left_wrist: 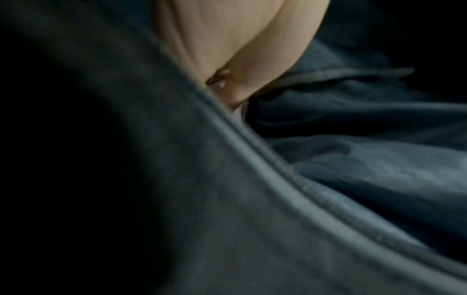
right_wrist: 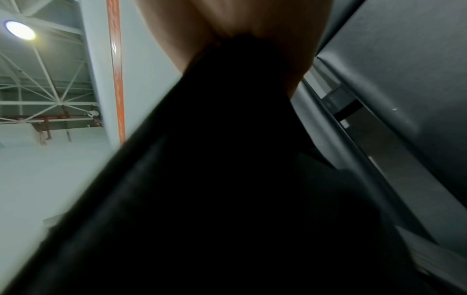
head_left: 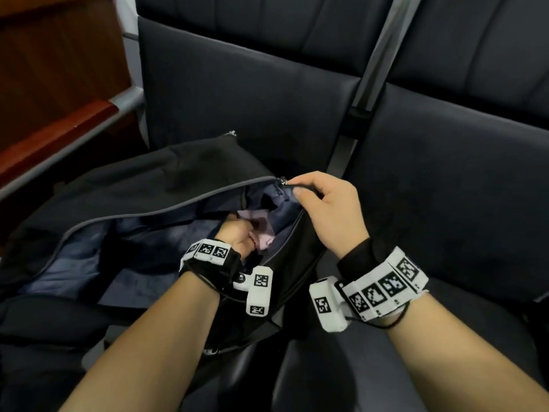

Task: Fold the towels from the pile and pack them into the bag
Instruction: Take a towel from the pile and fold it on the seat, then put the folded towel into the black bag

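Over at the far left, beyond the bag, a reddish wooden armrest [head_left: 56,135] runs along a grey metal rail. The bag [head_left: 142,179] itself, black outside with a bluish-grey lining, lies slumped across a row of dark padded seats [head_left: 237,93], its long zipped mouth gaping wide towards the person.

Inside that mouth, towards the bag's right end, the left hand [head_left: 234,233] is sunk in past the knuckles. Its fingers are curled around a pale pink towel [head_left: 261,230], which sits down in the bag against the lining; only a crumpled part of it shows, so whether it is neatly folded I cannot tell. The left wrist view gives only the heel of that hand [left_wrist: 242,49] pressed among the folds of lining [left_wrist: 366,159] and the bag's piped rim [left_wrist: 252,155], all dim and blurred.

At the bag's right end, the right hand [head_left: 326,206] holds the mouth up: thumb and forefinger pinch the rim close by the zip pull [head_left: 282,180], the other fingers curled loosely beneath. From the right wrist view the bag's black fabric [right_wrist: 227,179] fills nearly everything, bunched under the palm [right_wrist: 240,20].

Both wrists wear white bands printed with black square markers, the left band [head_left: 212,251] just above the bag's near rim, the right band [head_left: 386,285] clear of the bag to its right. A grey metal divider [head_left: 368,84] separates the bag's seat from the next seat [head_left: 460,179] on the right.
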